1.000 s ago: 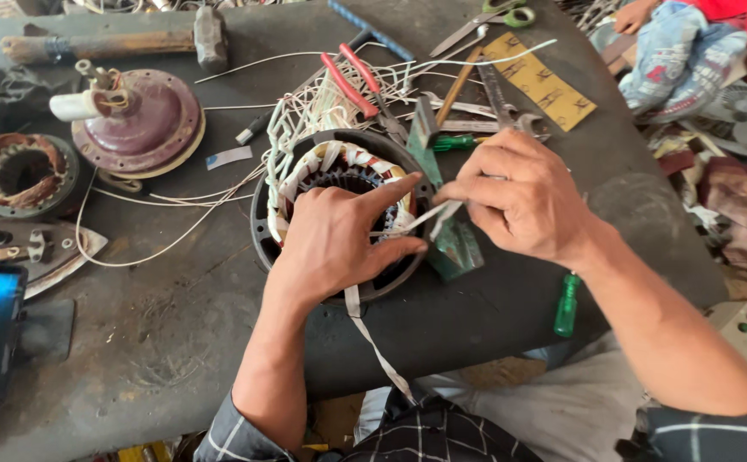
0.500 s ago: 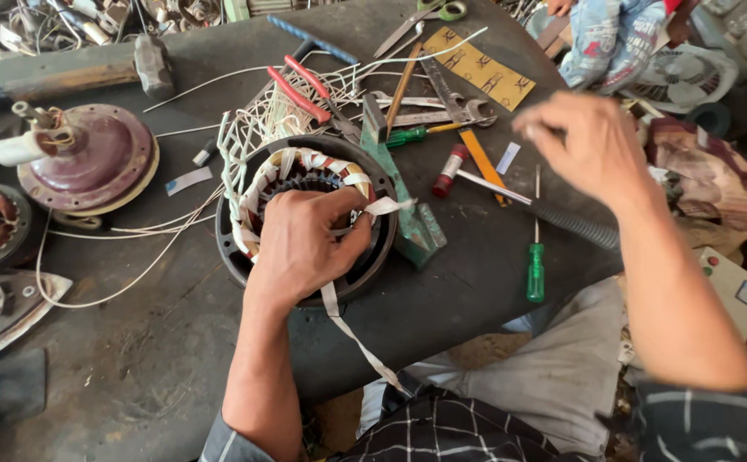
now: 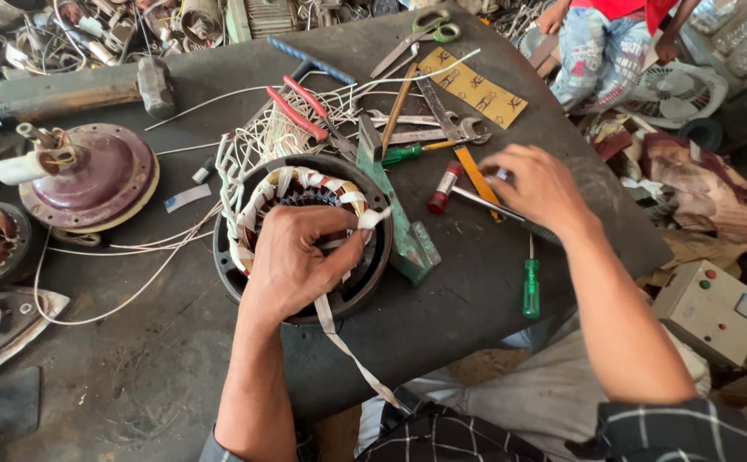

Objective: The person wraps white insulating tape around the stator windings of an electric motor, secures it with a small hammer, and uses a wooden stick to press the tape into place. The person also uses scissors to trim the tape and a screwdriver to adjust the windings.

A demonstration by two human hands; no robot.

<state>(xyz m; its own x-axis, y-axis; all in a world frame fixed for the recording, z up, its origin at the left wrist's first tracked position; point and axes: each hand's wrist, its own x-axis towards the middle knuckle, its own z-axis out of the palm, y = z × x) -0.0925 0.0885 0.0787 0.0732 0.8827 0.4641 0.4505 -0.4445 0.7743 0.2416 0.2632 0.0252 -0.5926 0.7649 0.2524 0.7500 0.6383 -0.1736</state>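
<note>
A round black motor stator (image 3: pixel 301 224) with copper windings wrapped in white tape lies on the dark workbench (image 3: pixel 134 376). My left hand (image 3: pixel 292 257) rests over it and pinches the white tape strip (image 3: pixel 348 346), which trails off the bench edge. My right hand (image 3: pixel 537 186) is off to the right, fingers curled down onto a thin metal tool (image 3: pixel 484 203) beside a red-handled one (image 3: pixel 443 188). Whether the fingers have closed on it is unclear. A green-handled screwdriver (image 3: pixel 531 287) lies just below that hand.
Red pliers (image 3: pixel 301 107), scissors (image 3: pixel 420 34), wrenches, a yellow card (image 3: pixel 473 85) and a green metal bracket (image 3: pixel 403 218) crowd the bench's far side. A maroon fan housing (image 3: pixel 91 180) and a hammer (image 3: pixel 65 98) lie left. A seated person (image 3: pixel 604 43) is at top right; a switch box (image 3: pixel 714 310) stands right.
My right hand left the stator, swung right and came down onto the tools at the right. My left hand stayed on the stator holding the tape. The camera view shifted.
</note>
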